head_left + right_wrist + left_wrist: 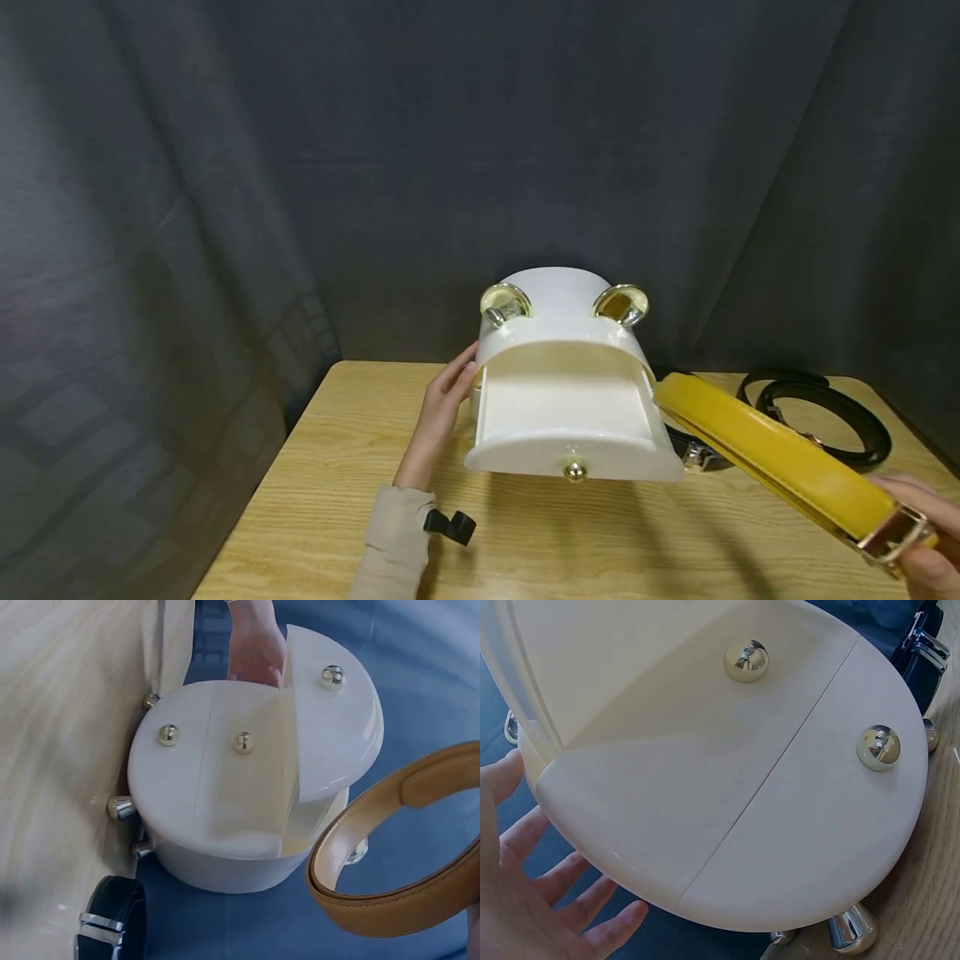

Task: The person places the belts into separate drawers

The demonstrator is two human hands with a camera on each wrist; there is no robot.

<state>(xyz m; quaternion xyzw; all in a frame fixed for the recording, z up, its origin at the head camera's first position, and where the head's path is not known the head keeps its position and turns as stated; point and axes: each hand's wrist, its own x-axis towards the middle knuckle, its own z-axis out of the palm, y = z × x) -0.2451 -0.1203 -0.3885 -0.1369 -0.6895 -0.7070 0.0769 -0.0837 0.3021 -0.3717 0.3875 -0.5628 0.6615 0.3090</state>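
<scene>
A white rounded drawer box (pixel 557 304) with two gold ears stands on small metallic feet. Its top drawer (pixel 570 454) is pulled out, and its inside shows bare white. My left hand (pixel 444 400) rests against the box's left side, its fingers spread and slightly bent in the left wrist view. Out at the right, my right hand (pixel 926 521) grips a coiled yellow-tan belt (pixel 780 454) by the end with the gold buckle (pixel 892 537). The belt's far end overlaps the box's right side in the head view. The right wrist view shows the belt as a loose loop.
A coiled black belt (pixel 862 425) lies at the right back of the wooden table (pixel 337 467). Another black belt (pixel 112 922) with a silver buckle lies beside the box's right side. A dark curtain (pixel 525 150) hangs behind the table.
</scene>
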